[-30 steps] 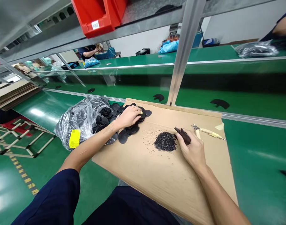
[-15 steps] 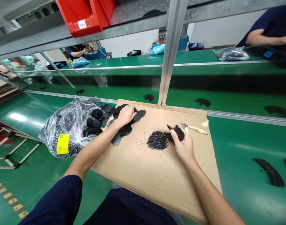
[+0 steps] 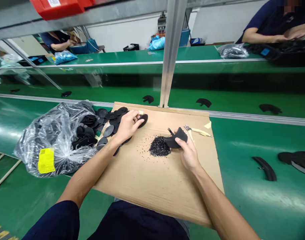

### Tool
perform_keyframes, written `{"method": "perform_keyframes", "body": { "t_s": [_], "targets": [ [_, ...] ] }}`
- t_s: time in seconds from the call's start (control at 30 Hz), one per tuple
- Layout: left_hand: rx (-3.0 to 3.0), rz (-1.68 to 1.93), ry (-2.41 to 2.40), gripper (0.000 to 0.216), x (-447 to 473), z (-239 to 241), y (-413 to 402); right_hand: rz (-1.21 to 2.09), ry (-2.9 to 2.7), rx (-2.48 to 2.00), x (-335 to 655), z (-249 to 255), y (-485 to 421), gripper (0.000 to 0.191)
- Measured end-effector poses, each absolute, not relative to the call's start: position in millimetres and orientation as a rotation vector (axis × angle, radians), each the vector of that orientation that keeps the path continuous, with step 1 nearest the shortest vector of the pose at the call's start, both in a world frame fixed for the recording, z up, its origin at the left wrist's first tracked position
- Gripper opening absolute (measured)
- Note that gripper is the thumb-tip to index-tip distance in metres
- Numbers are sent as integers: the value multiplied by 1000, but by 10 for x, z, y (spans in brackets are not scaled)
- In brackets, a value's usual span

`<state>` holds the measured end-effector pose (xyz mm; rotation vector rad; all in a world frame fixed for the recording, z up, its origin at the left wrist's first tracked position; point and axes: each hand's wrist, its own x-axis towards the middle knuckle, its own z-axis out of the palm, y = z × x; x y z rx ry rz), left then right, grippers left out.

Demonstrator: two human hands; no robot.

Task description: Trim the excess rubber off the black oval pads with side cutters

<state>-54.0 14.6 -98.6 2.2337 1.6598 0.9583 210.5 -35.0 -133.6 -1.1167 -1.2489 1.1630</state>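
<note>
My left hand (image 3: 129,125) pinches a thin black disc (image 3: 143,120) by its edge, above the cardboard sheet (image 3: 152,186). Beside and beneath that hand lies a heap of similar black discs (image 3: 108,130). My right hand (image 3: 188,151) grips a curved black plastic part (image 3: 176,139), which has a narrow stem sticking up. Just left of this part, a pile of small black granules (image 3: 159,146) is spread on the cardboard. A pair of cutting pliers with pale yellow handles (image 3: 199,131) lies beyond my right hand.
A clear plastic bag (image 3: 59,136) with a yellow label holds more discs at the left. Curved black parts (image 3: 265,169) lie on the green bench to the right. An aluminium post (image 3: 171,56) rises behind the cardboard. Two co-workers sit across the bench.
My left hand has drawn a disc away from the heap and now holds it up. The curved part in my right hand has turned, showing more of its broad face. The view has shifted right.
</note>
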Motion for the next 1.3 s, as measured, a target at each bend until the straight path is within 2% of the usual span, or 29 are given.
{"method": "perform_keyframes", "body": {
  "t_s": [0.1, 0.27, 1.3],
  "targets": [
    [1911, 1314, 1218, 26, -307, -988, -139, 1399, -1253, -1092, 2039, -1266, -452, 45],
    [1879, 1354, 1106, 21, 4, -1067, -476, 1553, -1279, -1062, 1919, -1159, -600, 48],
    [2170, 1425, 1107, 22, -1, -1173, -592, 1288, -1466, -1064, 1880, -1155, -658, 28]
  ]
}}
